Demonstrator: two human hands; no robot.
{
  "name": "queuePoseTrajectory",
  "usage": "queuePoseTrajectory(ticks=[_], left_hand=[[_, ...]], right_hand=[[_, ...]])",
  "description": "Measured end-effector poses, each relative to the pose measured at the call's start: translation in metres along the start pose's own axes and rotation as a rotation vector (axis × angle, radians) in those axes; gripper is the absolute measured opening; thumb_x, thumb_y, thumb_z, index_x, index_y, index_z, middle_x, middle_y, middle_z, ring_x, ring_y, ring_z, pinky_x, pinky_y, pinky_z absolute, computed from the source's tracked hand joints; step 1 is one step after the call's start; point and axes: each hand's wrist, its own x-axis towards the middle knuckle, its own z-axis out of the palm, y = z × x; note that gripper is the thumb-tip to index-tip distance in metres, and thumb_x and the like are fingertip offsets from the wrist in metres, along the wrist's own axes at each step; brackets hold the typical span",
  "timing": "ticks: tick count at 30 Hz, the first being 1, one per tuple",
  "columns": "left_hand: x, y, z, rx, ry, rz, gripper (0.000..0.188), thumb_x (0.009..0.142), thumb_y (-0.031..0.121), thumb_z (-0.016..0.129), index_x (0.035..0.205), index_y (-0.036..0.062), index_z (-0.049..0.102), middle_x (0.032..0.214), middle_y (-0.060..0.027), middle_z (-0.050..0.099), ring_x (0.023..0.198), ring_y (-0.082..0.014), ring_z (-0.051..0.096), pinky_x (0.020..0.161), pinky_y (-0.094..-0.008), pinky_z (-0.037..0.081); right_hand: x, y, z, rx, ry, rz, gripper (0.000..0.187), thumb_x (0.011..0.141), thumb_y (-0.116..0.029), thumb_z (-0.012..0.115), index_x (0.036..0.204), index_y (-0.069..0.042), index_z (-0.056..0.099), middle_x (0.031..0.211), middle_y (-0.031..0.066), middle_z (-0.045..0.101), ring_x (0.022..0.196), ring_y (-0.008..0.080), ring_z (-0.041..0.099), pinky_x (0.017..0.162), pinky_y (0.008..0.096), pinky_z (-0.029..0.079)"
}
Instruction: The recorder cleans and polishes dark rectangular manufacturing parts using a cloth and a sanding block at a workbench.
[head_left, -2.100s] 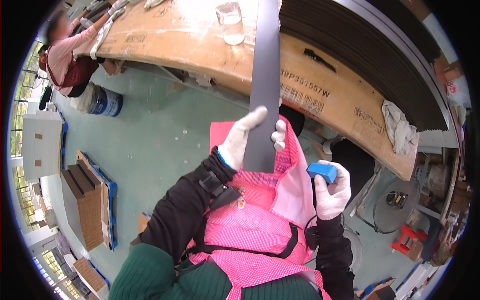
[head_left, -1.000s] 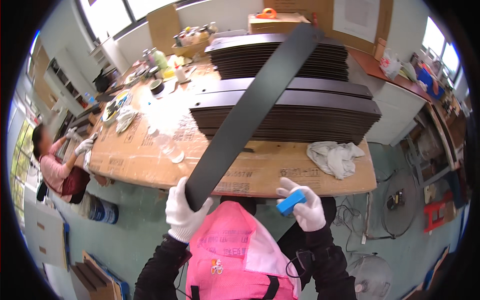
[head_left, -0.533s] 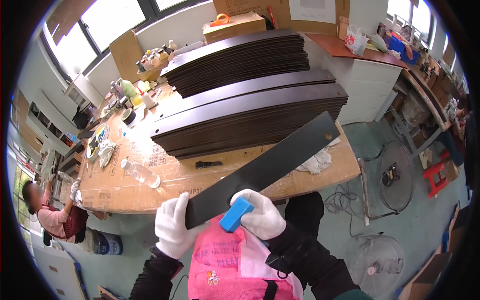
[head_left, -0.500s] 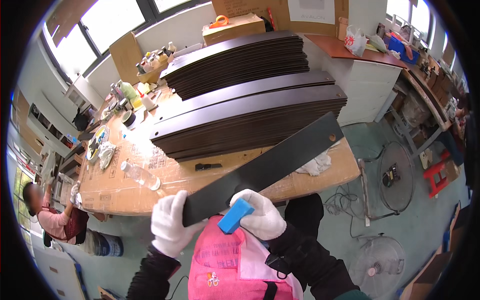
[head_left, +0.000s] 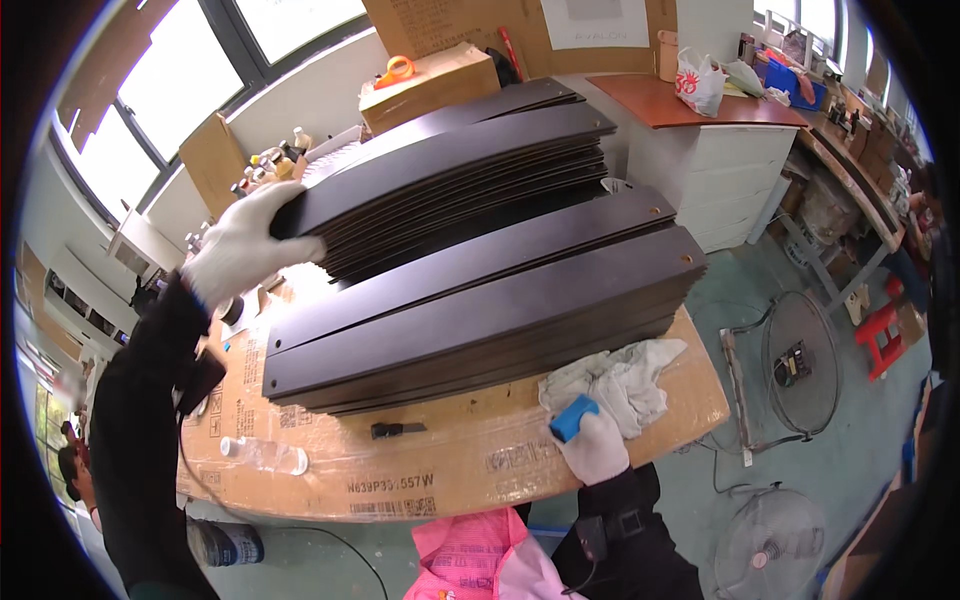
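My left hand (head_left: 255, 243), in a white glove, grips the left end of a long dark board (head_left: 450, 150). This board lies on top of the far stack, its thumb-side edge under my thumb. White-gloved too, my right hand (head_left: 597, 447) closes round a small blue block (head_left: 573, 418), just in front of a crumpled white cloth (head_left: 620, 385) at the table's right. Between my hands stands a nearer pile of dark boards (head_left: 490, 305) with small holes at their ends.
On the cardboard-covered table (head_left: 480, 470) lie a clear plastic bottle (head_left: 264, 456) and a black-handled cutter (head_left: 397, 430). A carton with orange tape (head_left: 397, 70) is behind the stacks. Floor fans (head_left: 765, 545) and a red stool (head_left: 880, 340) stand to the right.
My left hand has carried the board from in front of me up onto the far stack. My right hand, with the blue block, has moved right to the cloth.
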Motion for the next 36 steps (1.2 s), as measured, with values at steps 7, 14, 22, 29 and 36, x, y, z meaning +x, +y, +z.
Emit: queuePoseTrajectory(ticks=[7, 14, 22, 29, 36], left_hand=[[0.133, 0.010, 0.083, 0.010, -0.244, 0.104, 0.087, 0.082, 0.059, 0.084, 0.146, 0.0039, 0.065, 0.121, -0.0221, 0.074, 0.111, -0.0290, 0.072, 0.098, -0.0392, 0.055], [0.165, -0.018, 0.159, -0.040, -0.505, 0.041, 0.089, 0.080, 0.052, 0.086, 0.150, 0.0023, 0.061, 0.144, -0.0244, 0.066, 0.136, -0.0362, 0.062, 0.116, -0.0393, 0.047], [0.159, -0.041, 0.189, 0.323, -0.568, 0.203, 0.078, 0.081, 0.057, 0.081, 0.132, -0.0016, 0.069, 0.107, -0.0241, 0.077, 0.106, -0.0406, 0.075, 0.096, -0.0470, 0.060], [0.149, -0.025, 0.146, 0.381, -0.336, 0.112, 0.056, 0.092, 0.060, 0.070, 0.087, 0.0056, 0.083, 0.076, -0.0170, 0.074, 0.076, -0.0343, 0.075, 0.074, -0.0452, 0.060], [0.029, 0.026, 0.079, 0.150, -0.286, 0.419, 0.055, 0.099, 0.058, 0.066, 0.096, 0.0044, 0.077, 0.085, -0.0179, 0.075, 0.080, -0.0369, 0.075, 0.077, -0.0503, 0.058]], right_hand=[[-0.002, -0.004, 0.018, -0.032, 0.147, 0.020, 0.036, 0.100, -0.019, 0.070, 0.127, 0.002, 0.060, 0.129, 0.0164, 0.066, 0.117, 0.0376, 0.068, 0.100, 0.0591, 0.058], [-0.012, -0.007, 0.004, 0.084, 0.050, 0.115, 0.052, 0.098, -0.019, 0.074, 0.141, 0.002, 0.053, 0.144, 0.0219, 0.058, 0.132, 0.0417, 0.061, 0.114, 0.0651, 0.048], [-0.011, -0.007, 0.011, 0.088, 0.021, 0.085, 0.059, 0.099, -0.020, 0.072, 0.146, 0.005, 0.047, 0.143, 0.0246, 0.057, 0.132, 0.0419, 0.061, 0.113, 0.0630, 0.048], [-0.009, -0.006, 0.016, 0.055, 0.070, 0.093, 0.054, 0.098, -0.018, 0.072, 0.143, 0.002, 0.050, 0.134, 0.0164, 0.061, 0.124, 0.0342, 0.064, 0.110, 0.0576, 0.051], [-0.002, -0.003, -0.006, 0.015, 0.041, 0.086, 0.057, 0.092, -0.027, 0.084, 0.140, -0.010, 0.058, 0.133, 0.0098, 0.067, 0.124, 0.0331, 0.066, 0.105, 0.0575, 0.055]])
